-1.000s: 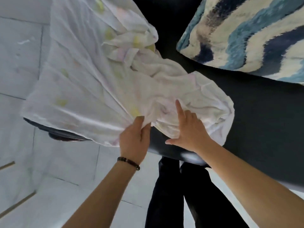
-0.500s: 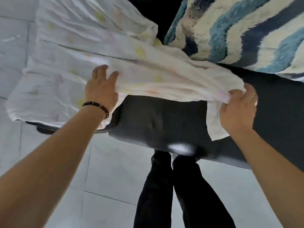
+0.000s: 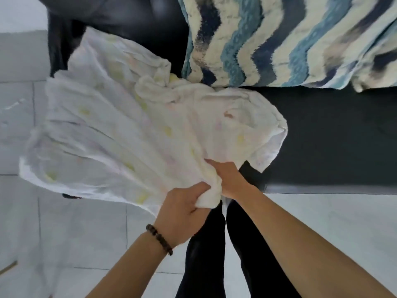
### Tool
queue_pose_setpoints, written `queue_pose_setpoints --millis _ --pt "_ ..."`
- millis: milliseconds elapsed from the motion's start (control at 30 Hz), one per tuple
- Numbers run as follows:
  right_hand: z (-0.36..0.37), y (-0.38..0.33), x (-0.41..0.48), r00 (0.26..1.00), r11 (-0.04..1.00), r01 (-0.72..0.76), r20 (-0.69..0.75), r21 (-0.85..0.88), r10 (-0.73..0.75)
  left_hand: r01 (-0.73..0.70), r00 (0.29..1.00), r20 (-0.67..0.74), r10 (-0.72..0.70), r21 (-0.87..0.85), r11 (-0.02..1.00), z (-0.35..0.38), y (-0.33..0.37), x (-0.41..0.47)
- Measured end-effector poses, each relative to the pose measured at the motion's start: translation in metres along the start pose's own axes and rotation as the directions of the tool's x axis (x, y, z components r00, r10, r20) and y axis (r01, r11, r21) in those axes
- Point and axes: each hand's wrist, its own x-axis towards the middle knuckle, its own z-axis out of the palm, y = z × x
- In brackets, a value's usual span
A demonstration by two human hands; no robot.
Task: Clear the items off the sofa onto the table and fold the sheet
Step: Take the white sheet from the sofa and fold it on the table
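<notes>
Sheet [image 3: 129, 136] fills the left half of my view. It is white, thin and creased, dotted with faint yellow and pink marks whose shapes I cannot make out through the blur. It fans out from one gathered bunch near the front edge of the dark sofa [image 3: 333, 136], partly lying on the seat and partly hanging over the pale tiled floor [image 3: 64, 233]. Both grips are clamped on that bunch. The left hand [image 3: 182, 211], with a beaded bracelet [image 3: 159, 239] at its wrist, wraps it from below, and the right hand [image 3: 231, 181] grasps it just beside. A wavy blue-and-cream throw [image 3: 279, 39] lies at the back of the seat, right against the sheet's far folds.
</notes>
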Motion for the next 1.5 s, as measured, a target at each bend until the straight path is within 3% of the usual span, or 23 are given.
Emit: queue_pose_setpoints --millis 33,100,167,233,300,400,467,567,633,767,900,1000,1100,1233,1300,1367,1500 --pt "-0.014 -0.001 -0.018 0.998 0.999 -0.037 0.042 -0.027 0.038 -0.04 0.999 0.028 0.039 0.023 0.999 -0.002 0.02 -0.006" --pt "-0.046 0.004 -0.062 0.978 0.97 -0.202 -0.022 0.138 0.207 -0.155 0.988 0.049 0.149 0.134 0.979 -0.015 0.056 -0.014" --pt "-0.087 0.013 -0.115 0.955 0.972 -0.165 -0.219 0.166 0.2 -0.229 0.973 0.043 0.226 0.27 0.935 -0.039 0.087 -0.02" --pt "-0.133 0.017 -0.178 0.854 0.899 -0.135 -0.411 0.416 0.319 -0.303 0.939 -0.015 0.344 0.439 0.846 -0.067 0.113 -0.021" --pt "-0.178 0.011 -0.243 0.799 0.839 -0.083 -0.467 0.538 0.379 -0.294 0.914 -0.087 0.395 0.529 0.796 -0.095 0.143 -0.023" --pt "-0.222 -0.012 -0.336 0.778 0.859 -0.035 -0.526 0.51 0.344 -0.308 0.904 -0.114 0.411 0.492 0.814 -0.122 0.2 -0.031" --pt "-0.239 -0.024 -0.394 0.717 0.875 0.004 -0.611 0.485 0.335 -0.358 0.872 -0.152 0.466 0.451 0.818 -0.133 0.245 -0.038" --pt "-0.253 -0.031 -0.49 0.553 0.902 0.049 -0.763 0.429 0.333 -0.46 0.798 -0.243 0.552 0.346 0.818 -0.135 0.321 -0.053" --pt "-0.251 -0.026 -0.553 0.403 0.917 0.07 -0.852 0.392 0.333 -0.519 0.753 -0.273 0.599 0.313 0.795 -0.118 0.373 -0.067" --pt "-0.209 0.017 -0.655 0.146 0.905 0.035 -0.898 0.425 0.416 -0.657 0.698 -0.091 0.71 0.314 0.685 -0.041 0.449 -0.109" --pt "-0.13 0.087 -0.742 -0.108 0.794 -0.154 -0.809 0.588 0.578 -0.782 0.603 0.184 0.776 0.325 0.531 0.065 0.493 -0.153" --pt "-0.059 0.14 -0.809 -0.199 0.709 -0.19 -0.733 0.68 0.65 -0.867 0.471 0.382 0.795 0.369 0.336 0.15 0.531 -0.185" --pt "0.0 0.187 -0.877 -0.279 0.636 -0.228 -0.676 0.737 0.682 -0.905 0.35 0.478 0.806 0.394 0.159 0.234 0.572 -0.216" --pt "0.048 0.255 -0.951 -0.421 0.569 -0.23 -0.608 0.79 0.673 -0.951 0.228 0.524 0.821 0.301 0.072 0.346 0.614 -0.247" --pt "0.068 0.288 -0.975 -0.46 0.547 -0.238 -0.589 0.803 0.664 -0.956 0.192 0.541 0.819 0.29 0.033 0.396 0.627 -0.256" --pt "0.085 0.324 -0.993 -0.453 0.519 -0.315 -0.606 0.795 0.653 -0.964 0.163 0.543 0.824 0.267 0.015 0.443 0.639 -0.26" --pt "0.112 0.404 -1.023 -0.358 0.367 -0.556 -0.613 0.746 0.704 -0.986 0.12 0.512 0.85 0.159 0.043 0.544 0.677 -0.26"
